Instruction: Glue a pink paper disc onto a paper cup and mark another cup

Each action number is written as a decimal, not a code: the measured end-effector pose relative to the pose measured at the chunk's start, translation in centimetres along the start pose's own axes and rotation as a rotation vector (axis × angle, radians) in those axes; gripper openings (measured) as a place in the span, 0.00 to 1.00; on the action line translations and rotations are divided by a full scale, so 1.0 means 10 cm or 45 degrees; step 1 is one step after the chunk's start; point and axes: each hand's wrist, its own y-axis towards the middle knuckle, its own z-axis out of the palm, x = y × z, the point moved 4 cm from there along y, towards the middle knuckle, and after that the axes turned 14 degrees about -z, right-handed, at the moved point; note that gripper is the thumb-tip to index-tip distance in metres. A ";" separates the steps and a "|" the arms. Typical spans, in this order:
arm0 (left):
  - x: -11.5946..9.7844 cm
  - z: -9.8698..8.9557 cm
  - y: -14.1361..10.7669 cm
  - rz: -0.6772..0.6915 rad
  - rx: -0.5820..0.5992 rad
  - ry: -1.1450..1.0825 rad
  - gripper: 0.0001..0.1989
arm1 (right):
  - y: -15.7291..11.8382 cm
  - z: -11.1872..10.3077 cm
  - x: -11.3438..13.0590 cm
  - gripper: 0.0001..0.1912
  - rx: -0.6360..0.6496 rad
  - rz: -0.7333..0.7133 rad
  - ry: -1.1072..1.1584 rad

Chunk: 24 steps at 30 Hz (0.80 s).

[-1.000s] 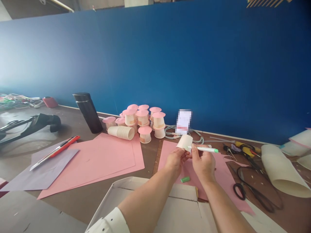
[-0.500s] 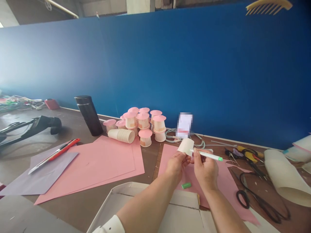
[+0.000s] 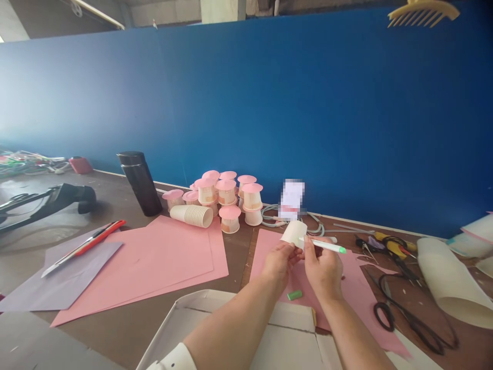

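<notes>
My left hand (image 3: 279, 261) is closed around the lower part of a white paper cup (image 3: 295, 232), which is tilted above a pink sheet (image 3: 262, 246). Between the fingers of my right hand (image 3: 323, 267) is a white marker (image 3: 325, 245) with a green end; its tip is at the cup's side, though I cannot tell whether it touches. A green marker cap (image 3: 295, 295) lies on the pink sheet below my hands. Left of them, a nested stack of paper cups (image 3: 191, 216) lies on its side. Behind it stand several upturned cups with pink round tops (image 3: 230, 213).
A black flask (image 3: 140, 183) stands at the left near the blue partition (image 3: 246, 103). A red utility knife (image 3: 85, 246) rests on purple and pink paper. At right are black-handled scissors (image 3: 384, 315) and a cream roll (image 3: 450, 277). An opened cardboard box (image 3: 200, 308) sits in front.
My right hand and the marker have shifted slightly left, and the marker's tip is further along the cup's side. My left hand holds the cup almost unmoved.
</notes>
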 end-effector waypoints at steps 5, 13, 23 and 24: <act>0.00 0.00 0.00 -0.008 -0.008 -0.001 0.06 | 0.00 0.01 0.01 0.21 0.013 0.012 0.022; 0.00 0.01 -0.02 -0.045 0.012 -0.014 0.03 | 0.01 0.02 -0.02 0.22 -0.015 -0.021 0.018; 0.02 -0.02 0.01 -0.064 -0.009 -0.044 0.03 | 0.00 -0.06 -0.02 0.20 -0.115 0.111 0.096; 0.02 -0.02 0.01 -0.060 -0.005 -0.040 0.03 | 0.00 -0.06 -0.02 0.19 -0.115 0.105 0.097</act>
